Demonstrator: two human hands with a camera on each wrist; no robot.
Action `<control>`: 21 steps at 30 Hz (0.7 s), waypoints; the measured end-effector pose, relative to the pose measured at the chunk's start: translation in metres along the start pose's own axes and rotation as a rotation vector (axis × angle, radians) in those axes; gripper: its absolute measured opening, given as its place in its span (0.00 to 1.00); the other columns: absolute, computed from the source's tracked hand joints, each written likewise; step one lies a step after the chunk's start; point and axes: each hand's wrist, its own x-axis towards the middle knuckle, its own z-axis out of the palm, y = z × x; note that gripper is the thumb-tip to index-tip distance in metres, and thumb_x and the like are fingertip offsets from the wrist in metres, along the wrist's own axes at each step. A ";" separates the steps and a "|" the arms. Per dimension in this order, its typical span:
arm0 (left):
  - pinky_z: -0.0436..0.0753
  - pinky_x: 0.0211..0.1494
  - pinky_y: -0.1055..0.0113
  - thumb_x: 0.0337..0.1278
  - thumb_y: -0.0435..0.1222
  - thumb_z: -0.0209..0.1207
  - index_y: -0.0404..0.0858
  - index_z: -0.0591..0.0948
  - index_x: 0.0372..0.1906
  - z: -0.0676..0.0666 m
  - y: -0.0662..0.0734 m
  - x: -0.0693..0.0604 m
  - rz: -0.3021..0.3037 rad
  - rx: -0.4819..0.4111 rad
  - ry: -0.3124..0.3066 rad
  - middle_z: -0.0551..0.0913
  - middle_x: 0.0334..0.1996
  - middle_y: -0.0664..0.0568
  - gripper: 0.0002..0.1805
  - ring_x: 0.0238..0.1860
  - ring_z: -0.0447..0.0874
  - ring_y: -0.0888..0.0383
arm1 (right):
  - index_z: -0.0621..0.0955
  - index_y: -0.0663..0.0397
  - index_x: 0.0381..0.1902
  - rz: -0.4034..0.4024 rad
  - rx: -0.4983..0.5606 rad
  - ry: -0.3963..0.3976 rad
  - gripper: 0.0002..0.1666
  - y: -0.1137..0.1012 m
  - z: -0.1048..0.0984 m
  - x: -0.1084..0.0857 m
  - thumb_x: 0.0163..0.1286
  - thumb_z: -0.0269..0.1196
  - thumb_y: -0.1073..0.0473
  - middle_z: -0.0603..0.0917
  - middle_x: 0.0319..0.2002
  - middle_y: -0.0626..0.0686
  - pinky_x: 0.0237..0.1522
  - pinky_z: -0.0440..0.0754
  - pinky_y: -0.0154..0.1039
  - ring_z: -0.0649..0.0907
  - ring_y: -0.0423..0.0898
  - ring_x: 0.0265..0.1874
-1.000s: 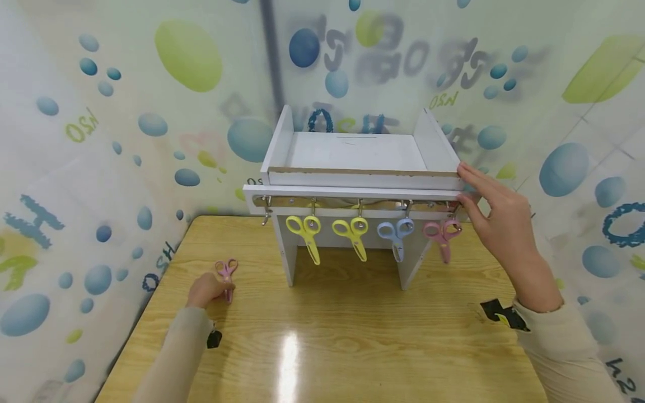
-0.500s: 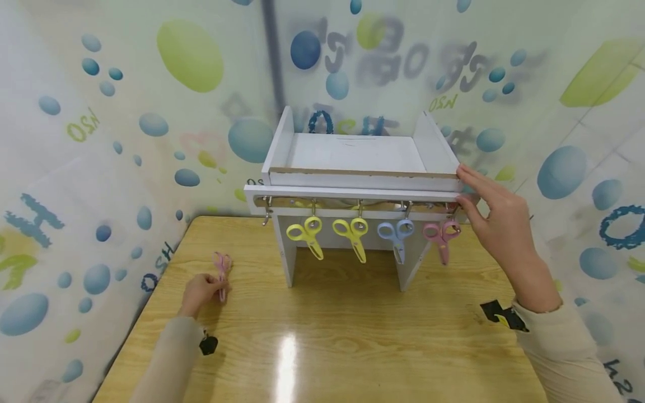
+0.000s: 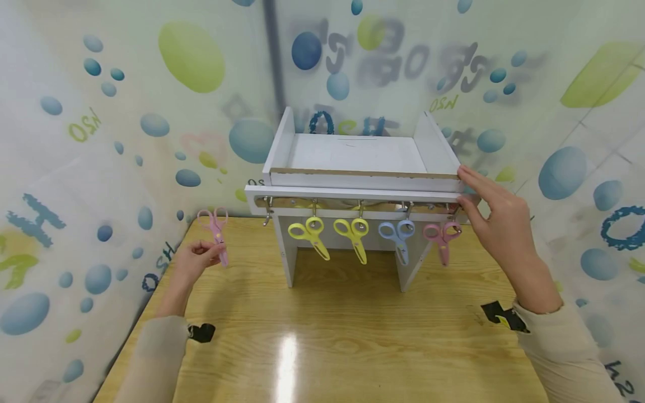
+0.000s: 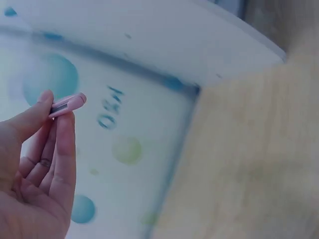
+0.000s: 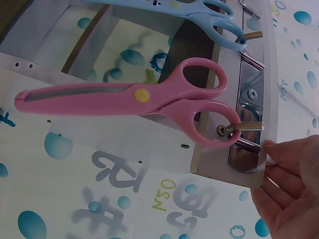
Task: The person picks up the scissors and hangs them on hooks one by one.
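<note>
My left hand pinches light pink scissors by the blade end, with thumb and fingertips. Their ring handles point up, held above the table left of a white shelf rack. In the left wrist view only the blade tip of the scissors shows past the thumb. My right hand grips the rack's right end, thumb on the front. Along the hook rail hang yellow scissors, a second yellow pair, blue scissors and darker pink scissors, large in the right wrist view.
At the rail's left end is a metal hook. The rack stands on a wood-grain table, close to a patterned wall. A black patch sits by the right sleeve.
My left hand has lifted the light pink scissors off the table, moving them up and away from me. The nearest-left yellow scissors swing slightly to the right. My right hand stays put.
</note>
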 end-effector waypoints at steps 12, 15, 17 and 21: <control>0.82 0.32 0.79 0.61 0.30 0.64 0.30 0.81 0.31 0.015 0.067 -0.040 0.561 -0.150 -0.208 0.85 0.29 0.63 0.06 0.28 0.85 0.69 | 0.79 0.54 0.65 0.011 0.000 -0.003 0.33 0.002 0.000 -0.002 0.60 0.69 0.73 0.82 0.61 0.59 0.19 0.50 0.29 0.83 0.65 0.53; 0.81 0.32 0.79 0.62 0.25 0.62 0.34 0.82 0.33 0.019 0.070 -0.045 0.642 -0.180 -0.353 0.85 0.32 0.63 0.04 0.29 0.85 0.69 | 0.79 0.54 0.65 0.012 0.001 -0.003 0.33 0.002 0.000 -0.001 0.61 0.69 0.73 0.82 0.61 0.58 0.18 0.50 0.29 0.83 0.65 0.53; 0.80 0.32 0.78 0.62 0.22 0.60 0.37 0.83 0.34 0.022 0.070 -0.045 0.661 -0.158 -0.420 0.86 0.32 0.64 0.08 0.30 0.84 0.70 | 0.79 0.54 0.65 0.011 0.003 -0.002 0.33 0.002 0.001 -0.001 0.61 0.69 0.73 0.82 0.61 0.58 0.18 0.50 0.29 0.83 0.65 0.53; 0.81 0.32 0.77 0.63 0.23 0.59 0.33 0.83 0.35 0.027 0.066 -0.044 0.629 -0.034 -0.454 0.85 0.32 0.67 0.05 0.30 0.83 0.71 | 0.79 0.54 0.65 0.002 0.004 0.001 0.34 0.002 0.001 -0.001 0.60 0.69 0.72 0.82 0.61 0.58 0.18 0.50 0.29 0.83 0.65 0.53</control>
